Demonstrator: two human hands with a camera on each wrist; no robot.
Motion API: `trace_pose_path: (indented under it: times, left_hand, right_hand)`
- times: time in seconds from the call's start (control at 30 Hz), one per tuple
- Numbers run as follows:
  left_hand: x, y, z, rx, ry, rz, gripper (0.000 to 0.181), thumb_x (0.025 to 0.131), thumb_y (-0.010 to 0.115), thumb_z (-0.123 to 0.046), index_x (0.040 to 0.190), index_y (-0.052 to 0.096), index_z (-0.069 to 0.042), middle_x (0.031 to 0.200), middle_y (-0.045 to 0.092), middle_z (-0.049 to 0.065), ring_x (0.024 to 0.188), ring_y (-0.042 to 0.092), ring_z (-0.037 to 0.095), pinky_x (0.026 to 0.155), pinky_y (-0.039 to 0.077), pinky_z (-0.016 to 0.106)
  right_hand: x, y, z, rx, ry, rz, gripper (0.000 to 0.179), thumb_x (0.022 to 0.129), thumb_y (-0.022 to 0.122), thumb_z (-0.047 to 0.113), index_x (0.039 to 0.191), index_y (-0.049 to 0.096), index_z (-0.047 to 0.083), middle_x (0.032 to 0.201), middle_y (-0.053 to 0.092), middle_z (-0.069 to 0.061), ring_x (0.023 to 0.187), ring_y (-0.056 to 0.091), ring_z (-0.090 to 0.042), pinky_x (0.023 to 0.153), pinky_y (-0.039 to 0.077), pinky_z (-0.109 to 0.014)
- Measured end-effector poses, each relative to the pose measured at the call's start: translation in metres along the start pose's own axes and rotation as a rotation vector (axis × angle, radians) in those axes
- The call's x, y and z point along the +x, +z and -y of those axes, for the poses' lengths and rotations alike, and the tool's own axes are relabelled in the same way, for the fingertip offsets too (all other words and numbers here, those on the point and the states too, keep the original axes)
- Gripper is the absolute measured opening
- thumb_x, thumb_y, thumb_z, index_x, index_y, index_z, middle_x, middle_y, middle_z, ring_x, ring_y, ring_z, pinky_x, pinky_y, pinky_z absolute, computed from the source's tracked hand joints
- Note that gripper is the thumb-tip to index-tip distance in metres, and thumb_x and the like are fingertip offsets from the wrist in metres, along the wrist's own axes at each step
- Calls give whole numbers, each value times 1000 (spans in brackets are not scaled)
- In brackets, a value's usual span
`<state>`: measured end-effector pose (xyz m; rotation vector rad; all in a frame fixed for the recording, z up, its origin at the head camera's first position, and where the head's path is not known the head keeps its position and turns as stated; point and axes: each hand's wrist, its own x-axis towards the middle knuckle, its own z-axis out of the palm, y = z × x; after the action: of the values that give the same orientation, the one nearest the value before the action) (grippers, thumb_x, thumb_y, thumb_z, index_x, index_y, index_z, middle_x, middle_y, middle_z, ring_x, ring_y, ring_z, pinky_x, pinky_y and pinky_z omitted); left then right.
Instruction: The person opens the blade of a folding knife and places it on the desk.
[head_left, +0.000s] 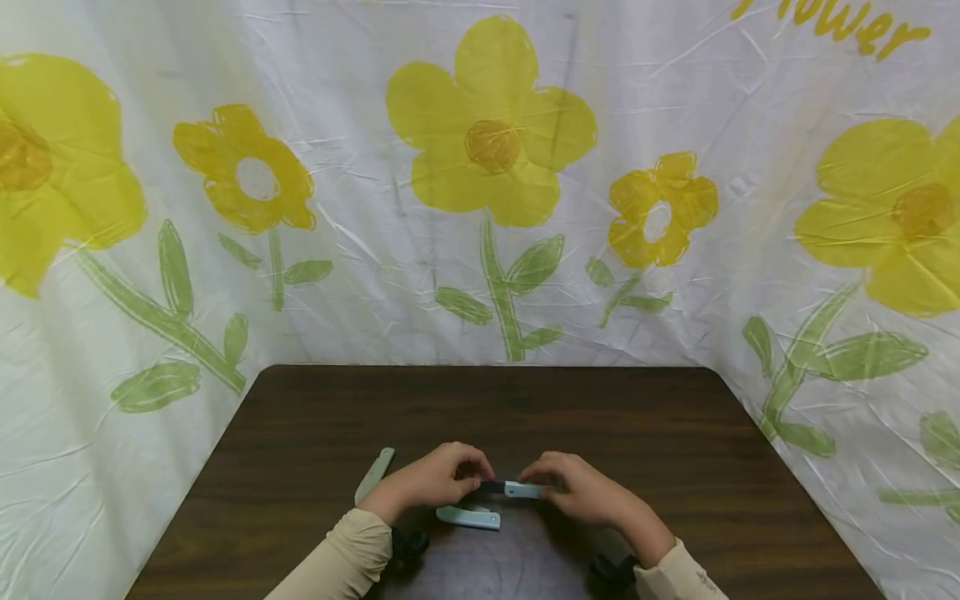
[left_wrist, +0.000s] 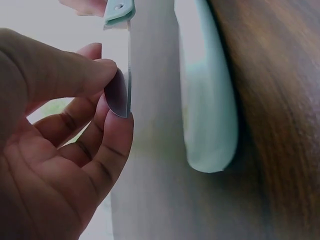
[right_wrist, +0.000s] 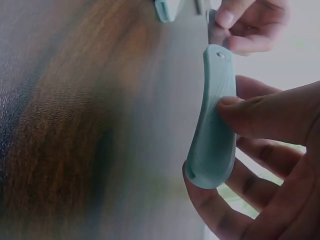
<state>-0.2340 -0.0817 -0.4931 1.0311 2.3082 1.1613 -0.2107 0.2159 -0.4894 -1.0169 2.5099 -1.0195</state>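
Note:
Both hands hold one unfolded folding knife just above the table. My left hand pinches its blade near the tip between thumb and fingers. The pale blue-green handle is gripped by my right hand, thumb on one side and fingers on the other. Nearer the front lies a second light blue folding knife, below the left fingers; a strip of metal shows along its upper edge. A third pale green folding knife lies left of the left hand, its lower end hidden behind the wrist.
The dark wood-grain table has rounded back corners. White cloth painted with yellow flowers hangs behind it and at both sides. Black wrist straps sit under the sleeve cuffs.

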Motion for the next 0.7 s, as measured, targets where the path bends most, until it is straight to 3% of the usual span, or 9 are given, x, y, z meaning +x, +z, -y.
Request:
trace_pose_path:
  times: [0.23, 0.7]
  left_hand:
    - [4, 3, 11, 29, -37, -51, 19, 103, 61, 0, 112, 77, -6, 108, 75, 10, 87, 63, 5, 78, 53, 26]
    - [7, 7, 20, 62, -51, -112, 18, 98, 61, 4, 104, 76, -3, 92, 73, 6, 75, 58, 6, 69, 50, 24]
  right_hand:
    - [10, 7, -10, -62, 18, -44, 22, 100, 71, 3, 120, 76, 10, 113, 74, -3, 104, 70, -18, 88, 59, -32]
    - [18, 13, -16, -96, 76, -63, 19, 98, 72, 3, 115, 77, 9, 107, 75, -2, 97, 69, -14, 82, 58, -33]
